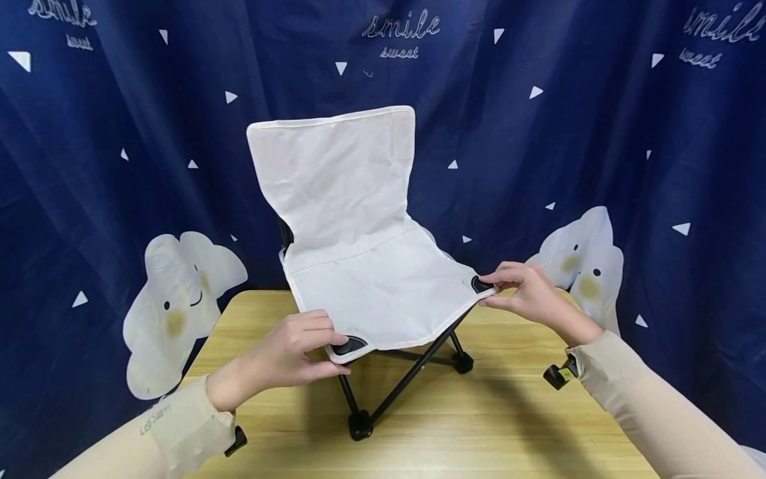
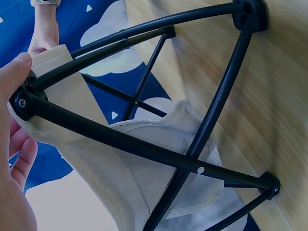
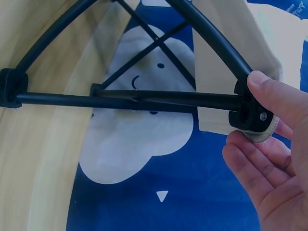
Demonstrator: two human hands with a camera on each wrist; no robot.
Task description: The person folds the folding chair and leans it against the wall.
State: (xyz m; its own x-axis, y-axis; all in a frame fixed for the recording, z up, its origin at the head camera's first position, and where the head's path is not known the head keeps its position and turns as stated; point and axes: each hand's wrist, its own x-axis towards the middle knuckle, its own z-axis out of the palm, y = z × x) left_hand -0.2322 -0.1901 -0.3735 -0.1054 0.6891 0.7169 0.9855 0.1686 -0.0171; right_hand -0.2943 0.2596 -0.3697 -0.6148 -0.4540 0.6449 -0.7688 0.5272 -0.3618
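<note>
A small folding chair (image 1: pixel 359 266) with a white fabric seat and back stands unfolded, its thin black legs (image 1: pixel 413 372) crossed beneath. My left hand (image 1: pixel 287 352) pinches the seat's front left corner, fingers on top by the black corner patch and thumb underneath. At the front right corner, my right hand (image 1: pixel 526 293) pinches the fabric in the same way. Both wrist views show the underside, where each thumb lies against a black plastic leg joint (image 2: pixel 31 96); the right one (image 3: pixel 250 113) has a screw in it.
The chair's feet (image 1: pixel 360 426) are on a light wooden table (image 1: pixel 491 419) with rounded corners. Behind it hangs a dark blue curtain (image 1: pixel 497 146) printed with white clouds and triangles. Black devices (image 1: pixel 556 376) are strapped to both wrists.
</note>
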